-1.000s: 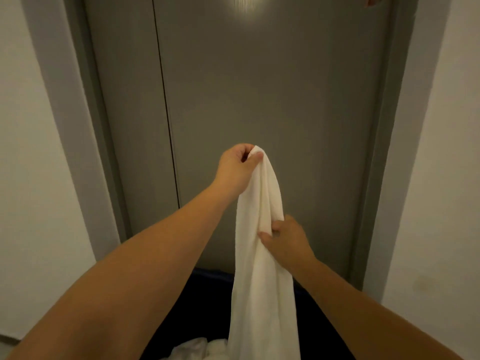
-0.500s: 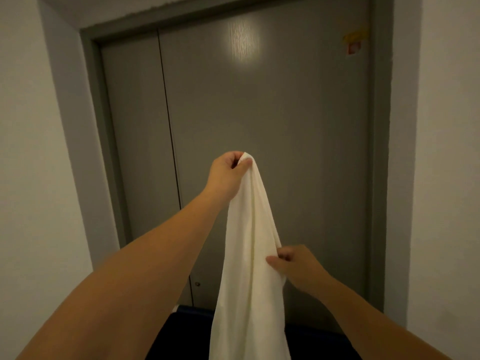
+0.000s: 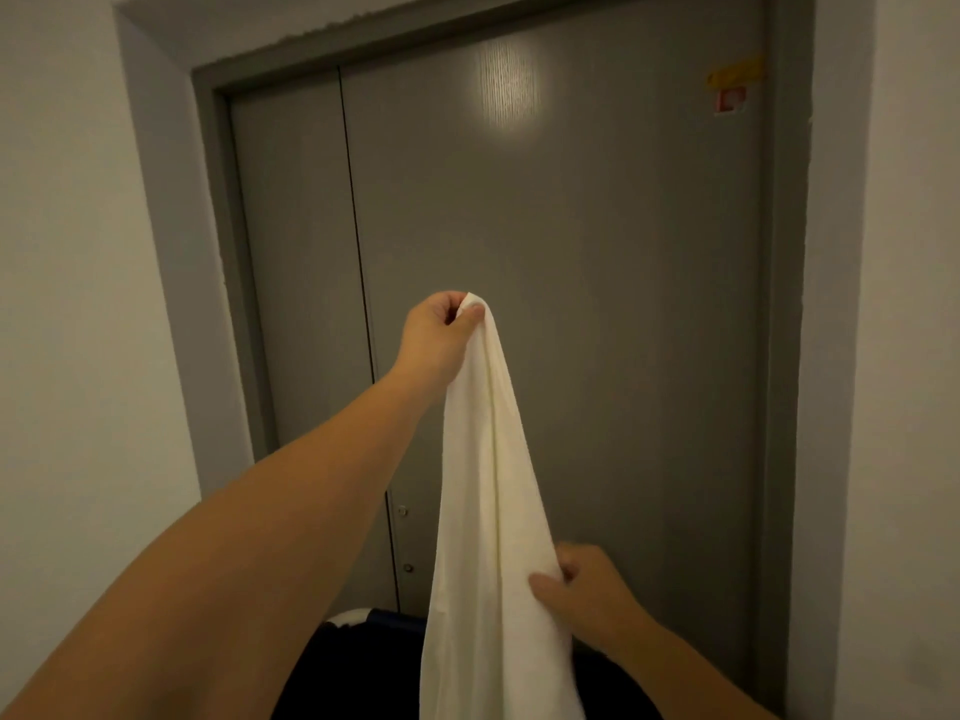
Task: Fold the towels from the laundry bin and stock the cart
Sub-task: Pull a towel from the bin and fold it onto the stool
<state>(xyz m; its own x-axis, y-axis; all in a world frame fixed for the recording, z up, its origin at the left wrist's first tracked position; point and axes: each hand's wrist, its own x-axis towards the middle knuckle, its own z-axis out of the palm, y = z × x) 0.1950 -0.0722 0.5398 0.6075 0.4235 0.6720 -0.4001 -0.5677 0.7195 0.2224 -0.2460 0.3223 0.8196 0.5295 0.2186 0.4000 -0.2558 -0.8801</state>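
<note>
While the door (image 3: 571, 304) fills the view, the towel (image 3: 488, 511) hangs before it, lower end cut off above a dark, hardly visible bin (image 3: 363, 667). My left hand (image 3: 436, 340) pinches its top; my right hand (image 3: 587, 595) pinches its edge lower down.

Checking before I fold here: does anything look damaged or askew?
Only on the grey door: the yellow label at its upper right sits crooked, and the red sticker under it looks torn. The white towel, held by the left hand and right hand, just hangs bunched.
</note>
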